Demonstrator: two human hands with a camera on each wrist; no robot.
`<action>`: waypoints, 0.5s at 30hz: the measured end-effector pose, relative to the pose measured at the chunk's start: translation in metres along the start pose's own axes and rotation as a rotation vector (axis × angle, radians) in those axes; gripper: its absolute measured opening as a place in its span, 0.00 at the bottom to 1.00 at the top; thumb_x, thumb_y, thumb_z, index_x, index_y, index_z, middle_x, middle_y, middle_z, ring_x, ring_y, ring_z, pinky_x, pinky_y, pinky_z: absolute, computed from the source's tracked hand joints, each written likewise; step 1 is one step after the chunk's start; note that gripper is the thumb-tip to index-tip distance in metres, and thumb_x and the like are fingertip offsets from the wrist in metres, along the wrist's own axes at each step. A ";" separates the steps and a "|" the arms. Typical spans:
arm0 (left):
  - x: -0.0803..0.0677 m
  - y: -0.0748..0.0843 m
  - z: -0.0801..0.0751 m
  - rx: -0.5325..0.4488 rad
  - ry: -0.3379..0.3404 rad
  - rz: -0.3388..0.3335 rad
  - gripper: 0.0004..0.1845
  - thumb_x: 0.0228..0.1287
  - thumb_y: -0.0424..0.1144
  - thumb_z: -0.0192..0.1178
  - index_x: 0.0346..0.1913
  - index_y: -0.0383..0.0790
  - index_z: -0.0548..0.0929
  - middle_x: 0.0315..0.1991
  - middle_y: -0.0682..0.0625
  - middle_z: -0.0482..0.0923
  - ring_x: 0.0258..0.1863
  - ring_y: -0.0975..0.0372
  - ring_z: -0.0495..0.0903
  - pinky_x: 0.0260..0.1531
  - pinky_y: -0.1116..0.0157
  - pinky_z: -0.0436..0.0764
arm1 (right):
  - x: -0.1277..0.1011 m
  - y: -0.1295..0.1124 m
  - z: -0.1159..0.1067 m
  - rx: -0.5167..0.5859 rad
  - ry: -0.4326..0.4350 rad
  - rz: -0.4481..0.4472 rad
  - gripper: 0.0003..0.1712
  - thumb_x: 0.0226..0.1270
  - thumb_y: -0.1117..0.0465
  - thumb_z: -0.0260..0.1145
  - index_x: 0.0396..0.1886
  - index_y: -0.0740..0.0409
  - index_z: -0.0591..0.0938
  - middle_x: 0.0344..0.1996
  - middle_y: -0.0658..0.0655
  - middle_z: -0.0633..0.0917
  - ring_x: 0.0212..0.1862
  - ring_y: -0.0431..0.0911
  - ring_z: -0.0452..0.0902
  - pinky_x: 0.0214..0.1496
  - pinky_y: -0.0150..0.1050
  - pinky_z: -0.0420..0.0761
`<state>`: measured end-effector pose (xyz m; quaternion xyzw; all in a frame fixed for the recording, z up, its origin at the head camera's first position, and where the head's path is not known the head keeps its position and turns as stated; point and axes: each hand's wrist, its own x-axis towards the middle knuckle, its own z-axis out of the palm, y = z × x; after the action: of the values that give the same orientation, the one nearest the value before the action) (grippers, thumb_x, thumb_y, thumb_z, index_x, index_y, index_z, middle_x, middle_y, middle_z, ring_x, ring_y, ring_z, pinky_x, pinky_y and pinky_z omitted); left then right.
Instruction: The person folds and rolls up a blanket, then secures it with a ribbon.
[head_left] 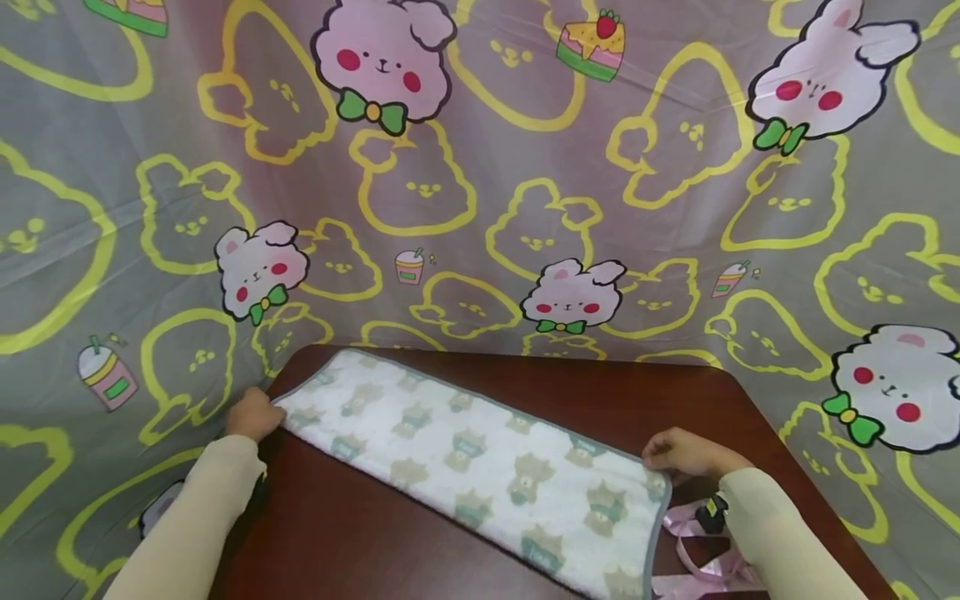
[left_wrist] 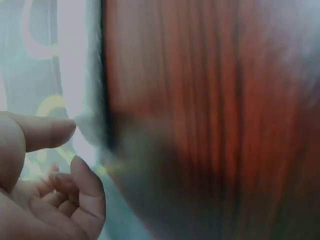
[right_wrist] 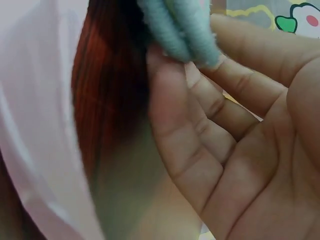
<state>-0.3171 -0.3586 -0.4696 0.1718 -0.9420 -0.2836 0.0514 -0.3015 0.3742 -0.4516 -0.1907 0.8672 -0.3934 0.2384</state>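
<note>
A long white plush towel (head_left: 472,458) with bear prints and grey edging lies slantwise over the brown table. At its left end, my left hand (head_left: 255,414) pinches the near corner between thumb and fingertips. The left wrist view is blurred there, with the towel's edge (left_wrist: 82,75) at the fingertips of my left hand (left_wrist: 55,175). My right hand (head_left: 690,454) pinches the far corner at the right end. Closer up, the towel's doubled blue-green edging (right_wrist: 175,30) sits between the thumb and fingers of my right hand (right_wrist: 235,130).
Pink ribbons (head_left: 705,575) lie beneath my right forearm, beside the towel's right end. A small black device (head_left: 711,512) sits at my right wrist. Patterned cloth (head_left: 450,183) with cartoon rabbits hangs around the back and sides of the brown table (head_left: 337,533).
</note>
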 end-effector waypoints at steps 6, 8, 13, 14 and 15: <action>-0.021 0.044 0.016 0.090 -0.058 0.330 0.08 0.60 0.37 0.60 0.34 0.35 0.75 0.27 0.44 0.74 0.26 0.52 0.72 0.26 0.56 0.71 | -0.002 -0.006 -0.003 -0.013 0.027 0.035 0.11 0.69 0.63 0.64 0.46 0.66 0.81 0.38 0.59 0.82 0.39 0.51 0.78 0.36 0.52 0.82; -0.034 0.063 0.026 0.095 -0.101 0.439 0.06 0.61 0.36 0.61 0.32 0.37 0.76 0.25 0.48 0.74 0.24 0.56 0.72 0.25 0.58 0.71 | -0.002 -0.008 -0.002 -0.013 0.034 0.033 0.12 0.69 0.63 0.63 0.46 0.68 0.81 0.38 0.59 0.82 0.40 0.51 0.78 0.37 0.51 0.82; -0.079 0.112 0.056 0.123 -0.227 0.691 0.06 0.62 0.34 0.62 0.29 0.45 0.76 0.23 0.56 0.73 0.23 0.62 0.70 0.26 0.61 0.72 | -0.003 -0.009 0.004 -0.001 0.059 0.028 0.12 0.69 0.64 0.63 0.46 0.70 0.80 0.39 0.60 0.82 0.41 0.52 0.79 0.38 0.51 0.82; -0.088 0.120 0.063 0.132 -0.241 0.748 0.07 0.62 0.34 0.62 0.28 0.46 0.76 0.23 0.58 0.72 0.23 0.63 0.70 0.26 0.61 0.72 | -0.003 -0.009 0.005 0.002 0.065 0.030 0.12 0.69 0.64 0.63 0.46 0.70 0.80 0.39 0.60 0.82 0.41 0.52 0.79 0.38 0.51 0.82; -0.097 0.128 0.070 0.140 -0.253 0.807 0.08 0.62 0.34 0.62 0.28 0.47 0.76 0.22 0.59 0.71 0.23 0.64 0.70 0.27 0.62 0.72 | -0.003 -0.009 0.007 0.003 0.068 0.030 0.12 0.69 0.65 0.63 0.46 0.70 0.80 0.39 0.60 0.82 0.41 0.52 0.79 0.38 0.51 0.82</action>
<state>-0.2780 -0.1883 -0.4574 -0.2435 -0.9497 -0.1948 0.0303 -0.2936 0.3665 -0.4481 -0.1637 0.8769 -0.3975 0.2148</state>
